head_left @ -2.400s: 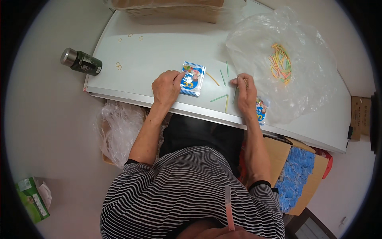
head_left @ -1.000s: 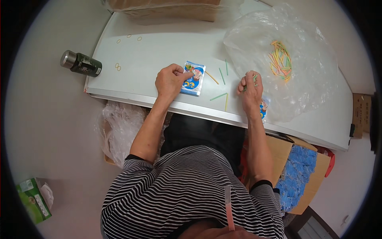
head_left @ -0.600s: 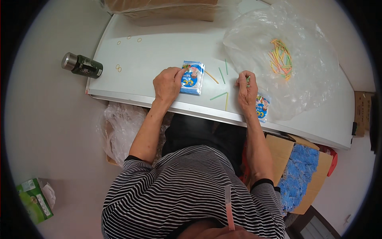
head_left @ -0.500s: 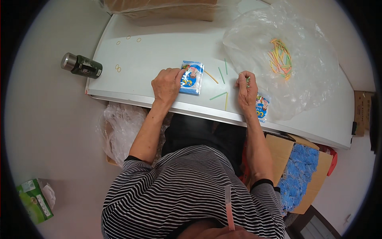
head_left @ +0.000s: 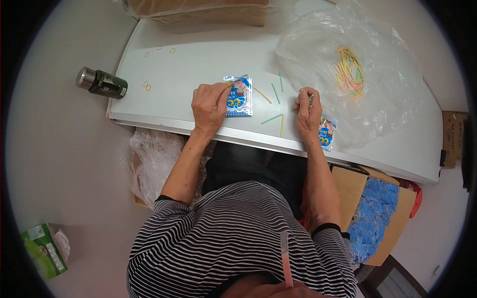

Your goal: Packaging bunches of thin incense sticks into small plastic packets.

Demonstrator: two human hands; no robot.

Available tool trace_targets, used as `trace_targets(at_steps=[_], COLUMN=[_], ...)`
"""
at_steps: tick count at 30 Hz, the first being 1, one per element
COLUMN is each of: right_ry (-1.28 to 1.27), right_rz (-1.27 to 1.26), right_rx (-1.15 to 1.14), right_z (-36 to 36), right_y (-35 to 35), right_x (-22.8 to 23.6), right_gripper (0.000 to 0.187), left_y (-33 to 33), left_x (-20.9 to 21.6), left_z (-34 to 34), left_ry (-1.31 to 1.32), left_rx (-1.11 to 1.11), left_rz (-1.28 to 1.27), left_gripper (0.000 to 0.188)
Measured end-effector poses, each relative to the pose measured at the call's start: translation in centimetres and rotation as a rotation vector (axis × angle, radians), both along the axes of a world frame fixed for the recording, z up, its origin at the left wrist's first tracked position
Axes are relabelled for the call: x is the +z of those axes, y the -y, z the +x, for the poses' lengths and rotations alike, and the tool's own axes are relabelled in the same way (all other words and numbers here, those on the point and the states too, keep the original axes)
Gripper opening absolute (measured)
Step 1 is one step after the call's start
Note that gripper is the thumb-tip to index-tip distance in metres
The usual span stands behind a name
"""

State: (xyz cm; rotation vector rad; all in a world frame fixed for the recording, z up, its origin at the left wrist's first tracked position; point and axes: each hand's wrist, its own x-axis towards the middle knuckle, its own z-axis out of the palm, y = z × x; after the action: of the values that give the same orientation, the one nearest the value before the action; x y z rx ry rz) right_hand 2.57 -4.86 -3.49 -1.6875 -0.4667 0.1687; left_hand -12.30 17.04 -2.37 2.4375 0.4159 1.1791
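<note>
My left hand [head_left: 208, 108] is closed at the left edge of a blue-and-silver packet [head_left: 239, 102] on the white table, its thumb and forefinger at the packet's upper left corner. This packet seems to lie on others like it. My right hand [head_left: 309, 110] is curled round short green sticks [head_left: 311, 101], mostly hidden by the fingers. Beside its wrist lies another blue packet [head_left: 326, 131], partly covered. Between my hands, several thin sticks lie loose, among them a yellow stick [head_left: 263, 95] and a green stick [head_left: 276, 93].
A clear plastic bag [head_left: 387, 94] spreads over the right side, with a pile of coloured sticks [head_left: 350, 72] on it. Rubber bands [head_left: 172, 50] and a dark flask [head_left: 107, 83] are at left. A carton [head_left: 213, 14] stands at the back. An open box of blue packets [head_left: 372, 218] sits below right.
My left hand has shifted slightly right over the packet, and the packet's top edge has tilted. My right hand has barely moved.
</note>
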Motion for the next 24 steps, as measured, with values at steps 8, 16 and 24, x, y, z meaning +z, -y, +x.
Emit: trace_targets(at_steps=[8, 16, 24], right_ry=[-0.029, -0.055, -0.427], right_rz=[0.048, 0.064, 0.615], right_rx=[-0.005, 0.001, 0.004], right_z=[0.2, 0.1, 1.0], right_y=[0.1, -0.1, -0.1], right_x=[-0.1, 0.4, 3.7], right_gripper=[0.021, 0.02, 0.019], left_y=[1.6, 2.7, 4.7], left_x=[4.1, 4.1, 3.9], left_z=[1.3, 1.3, 1.3], left_ry=[0.254, -0.001, -0.133], left_rx=[-0.147, -0.315, -0.366], left_rz=[-1.466, -1.544, -1.01], left_gripper=[0.025, 0.015, 0.019])
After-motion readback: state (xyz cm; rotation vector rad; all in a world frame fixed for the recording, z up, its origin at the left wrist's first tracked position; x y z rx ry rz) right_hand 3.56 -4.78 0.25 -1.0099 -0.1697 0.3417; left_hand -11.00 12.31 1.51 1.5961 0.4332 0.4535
